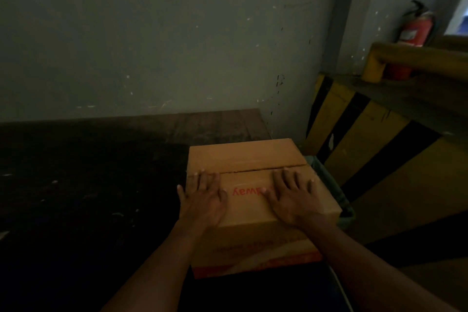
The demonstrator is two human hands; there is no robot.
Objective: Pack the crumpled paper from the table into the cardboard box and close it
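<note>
Dark wooden table (76, 185) fills the left and middle, scuffed, with pale specks; grey marked wall (152, 33) behind it. Cardboard box (253, 159) sits at the table's right near corner, flaps down, seam between the two top flaps running left-right with a thin gap showing. Box's long axis looks roughly left-right, turned slightly clockwise; red lettering on the near flap reads upside down from here. Left hand (205, 200) lies flat, fingers spread, on the near flap's left end, thumb over the box's left edge. Right hand (293, 197) flat and spread on the same flap's right end. Hands apart, pressing, gripping nothing. Right of the box: yellow-black striped barrier (359, 139), red fire extinguisher (415, 30) far right against the wall.
</note>
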